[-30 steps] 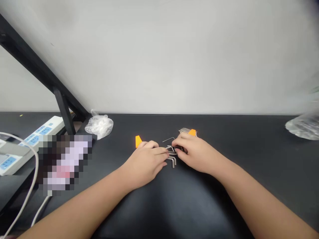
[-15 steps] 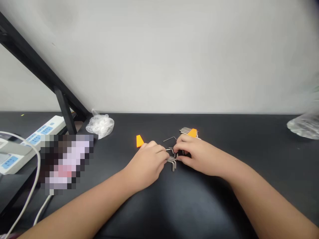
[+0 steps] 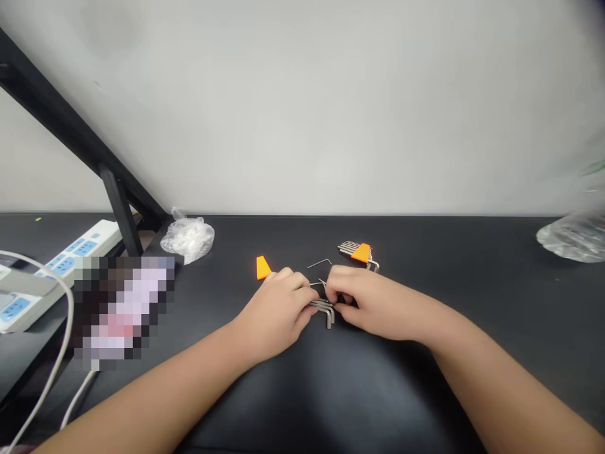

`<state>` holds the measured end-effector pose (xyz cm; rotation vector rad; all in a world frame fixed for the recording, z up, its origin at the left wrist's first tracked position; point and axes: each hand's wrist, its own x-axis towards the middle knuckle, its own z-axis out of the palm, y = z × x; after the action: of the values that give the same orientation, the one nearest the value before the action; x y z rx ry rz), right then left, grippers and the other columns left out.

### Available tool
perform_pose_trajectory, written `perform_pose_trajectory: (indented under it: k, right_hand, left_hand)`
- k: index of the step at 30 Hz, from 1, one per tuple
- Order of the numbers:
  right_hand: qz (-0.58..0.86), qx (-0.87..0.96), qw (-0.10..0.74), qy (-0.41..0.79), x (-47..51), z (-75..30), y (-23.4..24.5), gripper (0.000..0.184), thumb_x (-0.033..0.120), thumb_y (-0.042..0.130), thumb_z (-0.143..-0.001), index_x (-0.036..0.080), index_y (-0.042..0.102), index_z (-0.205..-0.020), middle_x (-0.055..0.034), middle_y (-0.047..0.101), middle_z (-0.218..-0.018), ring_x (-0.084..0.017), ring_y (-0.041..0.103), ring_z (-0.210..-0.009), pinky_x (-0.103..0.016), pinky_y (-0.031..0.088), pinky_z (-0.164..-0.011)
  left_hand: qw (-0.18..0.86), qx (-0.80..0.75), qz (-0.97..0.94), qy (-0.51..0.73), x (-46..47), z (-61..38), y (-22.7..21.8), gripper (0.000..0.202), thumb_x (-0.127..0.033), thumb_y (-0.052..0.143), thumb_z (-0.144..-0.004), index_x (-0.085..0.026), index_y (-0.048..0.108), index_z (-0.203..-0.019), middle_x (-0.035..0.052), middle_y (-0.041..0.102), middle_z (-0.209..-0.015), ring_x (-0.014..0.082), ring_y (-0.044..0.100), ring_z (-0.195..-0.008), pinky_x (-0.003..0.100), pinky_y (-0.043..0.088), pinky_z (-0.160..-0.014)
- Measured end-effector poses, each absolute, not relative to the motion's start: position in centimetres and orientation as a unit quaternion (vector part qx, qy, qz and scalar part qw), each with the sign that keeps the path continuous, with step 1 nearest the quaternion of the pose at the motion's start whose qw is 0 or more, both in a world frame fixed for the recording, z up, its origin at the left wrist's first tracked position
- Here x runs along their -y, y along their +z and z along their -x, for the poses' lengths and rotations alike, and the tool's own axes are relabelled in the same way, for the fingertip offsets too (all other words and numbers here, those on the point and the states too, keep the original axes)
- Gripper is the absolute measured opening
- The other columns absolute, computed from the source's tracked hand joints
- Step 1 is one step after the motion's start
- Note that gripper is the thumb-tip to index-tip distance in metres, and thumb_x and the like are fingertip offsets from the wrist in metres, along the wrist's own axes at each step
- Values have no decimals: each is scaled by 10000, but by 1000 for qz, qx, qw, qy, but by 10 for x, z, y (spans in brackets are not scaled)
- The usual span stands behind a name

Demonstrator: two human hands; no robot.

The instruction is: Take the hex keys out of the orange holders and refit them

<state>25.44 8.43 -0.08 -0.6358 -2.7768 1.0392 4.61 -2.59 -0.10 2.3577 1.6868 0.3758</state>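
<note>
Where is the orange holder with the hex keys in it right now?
In the head view, the orange hex-key holder lies on the black tabletop just right of centre, beyond the right hand and right of a thin loose hex key.

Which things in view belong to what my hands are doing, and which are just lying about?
Likely part of the job:
L-shaped hex keys in your left hand
loose thin hex key
orange holder beside that hand
key-carrying orange holder

Apparently just lying about:
crumpled plastic bag, left
clear plastic, far right
power strip
white cable
pixelated object, unidentifiable
</note>
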Motion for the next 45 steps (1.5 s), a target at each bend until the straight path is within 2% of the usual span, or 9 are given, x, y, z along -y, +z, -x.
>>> perform_pose_trajectory:
  k: [5, 10, 15, 18, 22, 26, 33, 39, 45]
  right_hand:
    - [194, 930, 48, 307, -87, -257, -3, 131, 112, 555, -898, 216, 631, -878, -28, 601, -980, -146, 572, -763, -281, 449, -686]
    - [201, 947, 26, 248, -82, -255, -3, 151, 125, 550, -903, 192, 577, -770, -34, 599, -916, -129, 550, -677, -280, 409, -605]
    - [214, 951, 52, 219, -77, -253, -2, 112, 98, 568, -874, 194, 577, -818, -46, 614, -898, -149, 566, -701, -288, 409, -613]
    - [214, 940, 66, 259, -77, -253, -1, 121, 113, 557, -895, 207, 583, -823, -30, 643, -860, -160, 590, -725, -287, 421, -632]
    - [242, 883, 57, 398, -79, -251, 0, 156, 148, 512, -940, 230, 643, -916, 5, 687, -773, -154, 637, -676, -272, 455, -608]
    - [304, 827, 37, 472, -81, -250, -4, 140, 190, 538, -932, 219, 673, -911, 14, 689, -696, -148, 661, -593, -260, 489, -575]
    - [291, 859, 52, 418, -81, -249, -5, 168, 195, 521, -934, 215, 629, -808, 15, 669, -733, -124, 609, -572, -259, 445, -563]
    - [246, 929, 87, 263, -77, -250, -3, 208, 112, 548, -894, 204, 504, -712, 3, 608, -741, -136, 533, -657, -273, 383, -595]
    - [225, 944, 37, 240, -73, -259, 6, 183, 81, 505, -909, 198, 567, -783, -28, 616, -830, -149, 558, -702, -280, 394, -625]
  left_hand:
    - [111, -578, -798, 131, 26, -46, -2, 162, -278, 553, -1009, -228, 704, -1043, 60, 632, -986, 217, 532, -932, 380, 456, -825]
    - [123, -579, -795, 132, 25, -45, -3, 159, -273, 568, -1000, -236, 704, -1073, 56, 637, -1009, 220, 527, -947, 388, 456, -840]
    - [121, -583, -792, 133, 25, -45, -4, 182, -272, 568, -1001, -248, 706, -1117, 54, 636, -1023, 222, 525, -955, 392, 458, -838]
    - [125, -583, -791, 136, 26, -45, -3, 170, -281, 569, -1003, -243, 710, -1089, 56, 638, -1012, 221, 530, -949, 387, 462, -831]
    - [120, -579, -795, 136, 25, -45, -2, 164, -292, 560, -1010, -239, 714, -1030, 54, 644, -985, 216, 539, -938, 378, 462, -828]
    - [111, -575, -799, 136, 25, -44, -5, 196, -300, 545, -1020, -258, 721, -1098, 52, 648, -976, 213, 541, -929, 378, 461, -829]
    - [78, -570, -807, 133, 28, -42, -7, 220, -315, 550, -1019, -266, 764, -1032, 55, 656, -1001, 207, 551, -931, 369, 454, -824]
    - [59, -568, -812, 121, 29, -42, -3, 285, -324, 500, -1039, -254, 776, -1017, 65, 664, -991, 204, 558, -908, 368, 452, -810]
    - [66, -600, -788, 121, 27, -44, -5, 271, -275, 484, -1031, -246, 754, -1030, 49, 640, -881, 195, 561, -847, 348, 446, -771]
